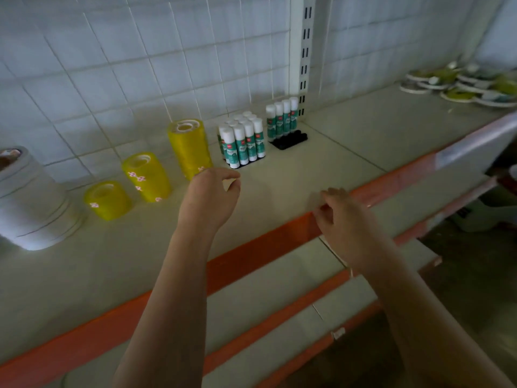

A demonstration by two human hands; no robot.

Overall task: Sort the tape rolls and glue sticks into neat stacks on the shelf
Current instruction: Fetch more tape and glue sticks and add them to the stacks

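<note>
On pale shelf: my left hand empty, fingers loosely curled, by tall yellow tape-roll stack; right hand empty too. Green-white glue sticks look sorted; next probably evening shorter yellow stacks.

the shelf looks like painted metal, pale and matt, with a smooth orange strip along its front edge. the yellow tape rolls are glossy, translucent plastic film; the white tape rolls look duller, papery. the glue sticks are smooth plastic tubes with shiny printed labels. behind them, the wire grid panel appears white-coated, and the slotted upright is painted metal.
</note>
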